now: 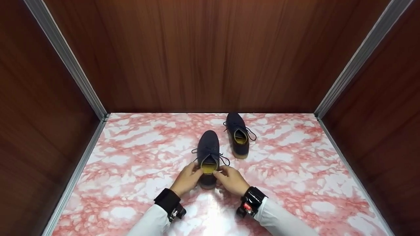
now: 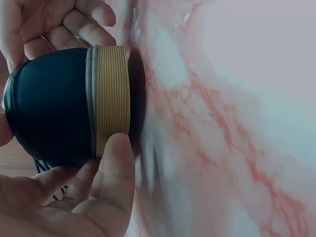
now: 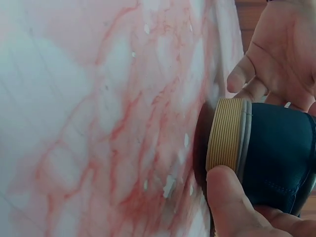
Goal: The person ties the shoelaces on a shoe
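Left hand (image 1: 187, 179) and right hand (image 1: 230, 179) each grip the heel of the shoe (image 1: 208, 154) between them on the counter (image 1: 137, 164); light, soft upper, stiff ribbed sole: hold at the heel.

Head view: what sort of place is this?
Probably a staged recording booth, not a home: wood-grain walls with metal corner strips enclose a pink marbled surface holding only two navy shoes.

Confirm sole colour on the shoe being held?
Tan, ribbed sole under a navy upper; clearest in the left wrist view.
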Demonstrator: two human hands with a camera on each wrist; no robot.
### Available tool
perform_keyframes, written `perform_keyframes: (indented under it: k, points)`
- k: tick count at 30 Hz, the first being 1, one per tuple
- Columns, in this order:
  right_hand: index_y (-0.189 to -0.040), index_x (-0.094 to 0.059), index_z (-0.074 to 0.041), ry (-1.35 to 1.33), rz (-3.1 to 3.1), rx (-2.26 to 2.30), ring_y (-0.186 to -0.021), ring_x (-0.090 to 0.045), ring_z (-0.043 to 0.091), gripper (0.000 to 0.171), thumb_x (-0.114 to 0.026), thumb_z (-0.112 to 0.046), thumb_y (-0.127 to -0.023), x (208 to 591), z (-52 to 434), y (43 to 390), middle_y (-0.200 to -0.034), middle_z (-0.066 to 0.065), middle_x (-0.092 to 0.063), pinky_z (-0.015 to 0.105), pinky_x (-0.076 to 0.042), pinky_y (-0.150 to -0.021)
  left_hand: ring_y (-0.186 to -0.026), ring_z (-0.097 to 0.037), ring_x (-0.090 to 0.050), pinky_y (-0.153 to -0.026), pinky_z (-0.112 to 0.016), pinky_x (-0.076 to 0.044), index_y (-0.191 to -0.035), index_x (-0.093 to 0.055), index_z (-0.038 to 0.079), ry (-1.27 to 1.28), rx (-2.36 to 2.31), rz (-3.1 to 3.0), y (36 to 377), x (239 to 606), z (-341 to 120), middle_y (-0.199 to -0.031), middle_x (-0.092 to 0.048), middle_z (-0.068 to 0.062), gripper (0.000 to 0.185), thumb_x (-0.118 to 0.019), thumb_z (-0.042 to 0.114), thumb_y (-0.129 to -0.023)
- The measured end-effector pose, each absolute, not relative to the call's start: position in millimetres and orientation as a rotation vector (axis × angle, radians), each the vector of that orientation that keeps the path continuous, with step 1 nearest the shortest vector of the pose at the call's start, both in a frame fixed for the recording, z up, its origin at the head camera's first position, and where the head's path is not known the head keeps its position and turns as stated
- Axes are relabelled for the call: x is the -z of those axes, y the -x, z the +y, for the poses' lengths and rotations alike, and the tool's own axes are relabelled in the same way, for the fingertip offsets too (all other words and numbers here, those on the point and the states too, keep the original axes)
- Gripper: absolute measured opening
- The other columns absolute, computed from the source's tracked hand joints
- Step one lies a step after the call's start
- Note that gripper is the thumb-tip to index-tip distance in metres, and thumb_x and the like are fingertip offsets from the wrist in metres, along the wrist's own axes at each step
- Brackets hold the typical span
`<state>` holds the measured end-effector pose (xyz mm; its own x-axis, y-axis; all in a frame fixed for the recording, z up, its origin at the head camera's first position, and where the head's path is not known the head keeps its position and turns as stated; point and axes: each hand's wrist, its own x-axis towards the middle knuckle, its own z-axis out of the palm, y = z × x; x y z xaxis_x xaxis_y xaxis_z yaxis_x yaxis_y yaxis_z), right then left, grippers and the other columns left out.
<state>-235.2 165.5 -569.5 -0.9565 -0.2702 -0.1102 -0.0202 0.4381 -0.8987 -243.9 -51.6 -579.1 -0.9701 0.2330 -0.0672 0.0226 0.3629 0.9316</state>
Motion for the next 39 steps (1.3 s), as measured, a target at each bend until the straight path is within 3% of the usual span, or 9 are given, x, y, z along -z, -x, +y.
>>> perform_keyframes:
  k: [2, 4, 9, 13, 20, 25, 32, 39]
  points:
    - [-0.126, -0.064, 0.000, 0.250, 2.460, 1.541, -0.080, -0.077, 0.035, 0.039, -0.059, -0.034, -0.105, 569, 165, 238, -0.107, 0.018, -0.076, 0.049, -0.064, -0.070, -0.070, -0.026, -0.066, -0.056, -0.036, -0.057, -0.133, -0.061, 0.005, -0.217, -1.679, 2.420, 247, 578, -50, -0.119, -0.071, -0.016, 0.038, -0.057, 0.030, -0.104]
    - [-0.126, -0.065, -0.001, 0.238, 2.470, 1.550, -0.079, -0.076, 0.037, 0.038, -0.060, -0.033, -0.105, 567, 164, 242, -0.104, 0.019, -0.076, 0.049, -0.064, -0.069, -0.080, -0.027, -0.069, -0.061, -0.038, -0.060, -0.134, -0.061, 0.007, -0.200, -1.684, 2.439, 250, 577, -48, -0.121, -0.071, -0.015, 0.039, -0.057, 0.031, -0.103]
    - [-0.123, -0.068, -0.005, 0.216, 2.606, 1.478, -0.079, -0.072, 0.023, 0.036, -0.061, -0.034, -0.103, 564, 160, 257, -0.096, 0.013, -0.076, 0.036, -0.061, -0.075, -0.116, -0.028, -0.068, -0.096, -0.044, -0.057, -0.134, -0.065, 0.006, -0.158, -1.686, 2.561, 263, 577, -41, -0.126, -0.071, -0.017, 0.039, -0.055, 0.028, -0.103]
    - [-0.122, -0.069, -0.004, 0.184, 2.674, 1.471, -0.079, -0.068, 0.013, 0.035, -0.060, -0.031, -0.103, 564, 154, 272, -0.098, 0.012, -0.077, 0.031, -0.057, -0.076, -0.126, -0.035, -0.065, -0.111, -0.050, -0.050, -0.137, -0.064, 0.002, -0.080, -1.710, 2.612, 276, 577, -34, -0.133, -0.069, -0.021, 0.043, -0.054, 0.024, -0.102]
    - [-0.125, -0.068, -0.002, 0.059, 2.656, 1.524, -0.069, -0.065, 0.014, 0.037, -0.057, -0.030, -0.103, 565, 144, 297, -0.096, 0.021, -0.076, 0.027, -0.053, -0.067, -0.137, -0.034, -0.059, -0.118, -0.049, -0.045, -0.145, -0.060, 0.004, 0.050, -1.727, 2.660, 304, 578, -25, -0.144, -0.065, -0.018, 0.049, -0.049, 0.022, -0.101]
    - [-0.133, -0.065, -0.005, -0.003, 2.674, 1.519, -0.065, -0.068, 0.017, 0.042, -0.056, -0.032, -0.103, 567, 139, 312, -0.102, 0.016, -0.076, 0.026, -0.054, -0.062, -0.139, -0.035, -0.058, -0.119, -0.049, -0.045, -0.146, -0.060, 0.008, 0.094, -1.722, 2.680, 319, 580, -21, -0.146, -0.063, -0.016, 0.050, -0.047, 0.022, -0.101]
    - [-0.134, -0.065, -0.004, -0.032, 2.619, 1.581, -0.087, -0.077, 0.037, 0.043, -0.054, -0.031, -0.103, 569, 135, 326, -0.117, 0.020, -0.074, 0.039, -0.064, -0.067, -0.136, -0.038, -0.060, -0.116, -0.051, -0.047, -0.147, -0.060, 0.008, 0.120, -1.669, 2.709, 331, 583, -19, -0.144, -0.065, -0.019, 0.050, -0.044, 0.023, -0.101]
    - [-0.140, -0.061, -0.006, -0.108, 2.526, 1.642, -0.094, -0.076, 0.037, 0.047, -0.053, -0.035, -0.104, 570, 134, 331, -0.121, 0.022, -0.072, 0.045, -0.065, -0.067, -0.132, -0.040, -0.062, -0.115, -0.053, -0.047, -0.143, -0.062, 0.004, 0.064, -1.660, 2.731, 340, 587, -20, -0.140, -0.066, -0.022, 0.047, -0.044, 0.023, -0.104]
